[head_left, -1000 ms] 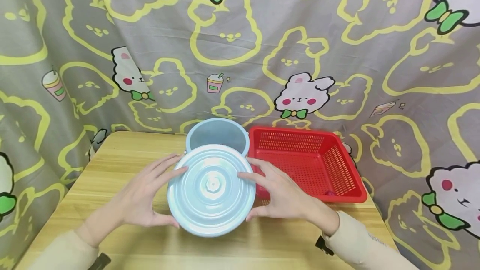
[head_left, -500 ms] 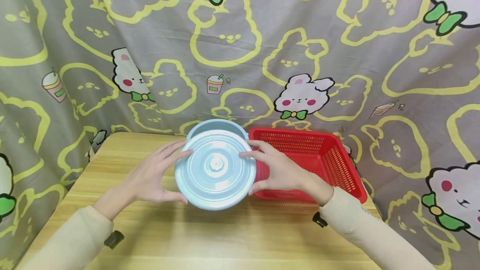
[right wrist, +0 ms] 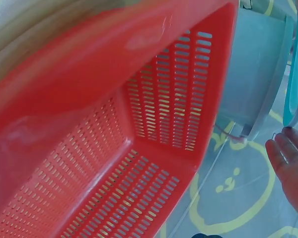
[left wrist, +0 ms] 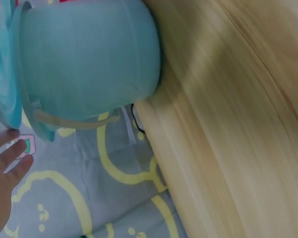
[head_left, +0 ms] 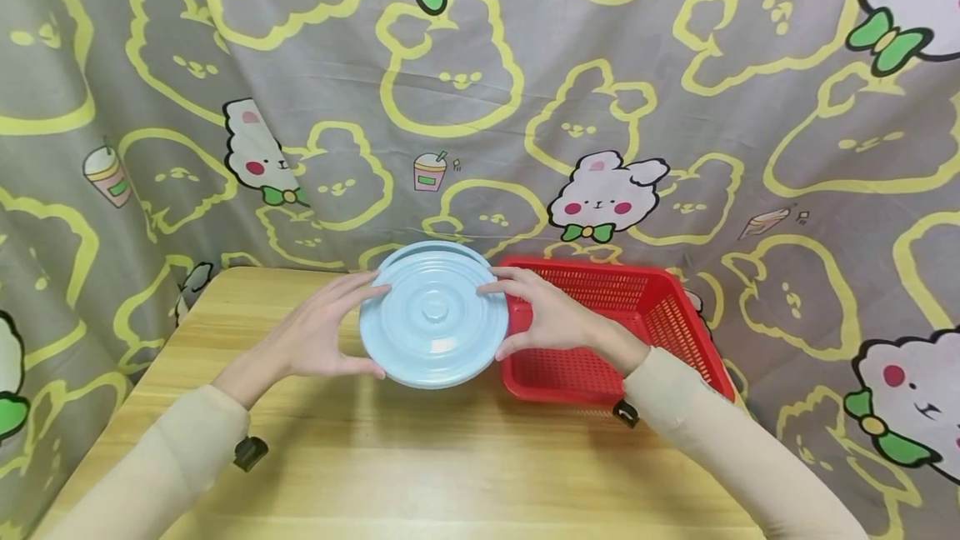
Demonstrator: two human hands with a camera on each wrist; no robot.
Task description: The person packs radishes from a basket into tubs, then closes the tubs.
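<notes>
A round light-blue lid with a small central knob is held by its edge between my two hands. My left hand grips its left side, fingers over the top and thumb at the near edge. On the opposite side my right hand grips it in the same way. Behind and beneath the lid stands a matching blue bucket, with only its far rim showing in the head view. In the right wrist view the lid is tilted to the bucket's rim, with a gap on the near side.
Right beside the bucket sits a red slotted plastic basket, its left part behind my right hand. Both containers stand at the back of a wooden table. A patterned grey curtain hangs behind and along the sides.
Both hands have carried the lid away from me and slightly right, over the bucket's mouth. The opening, widely visible before, is now almost wholly covered from above. Bucket and basket have stayed put.
</notes>
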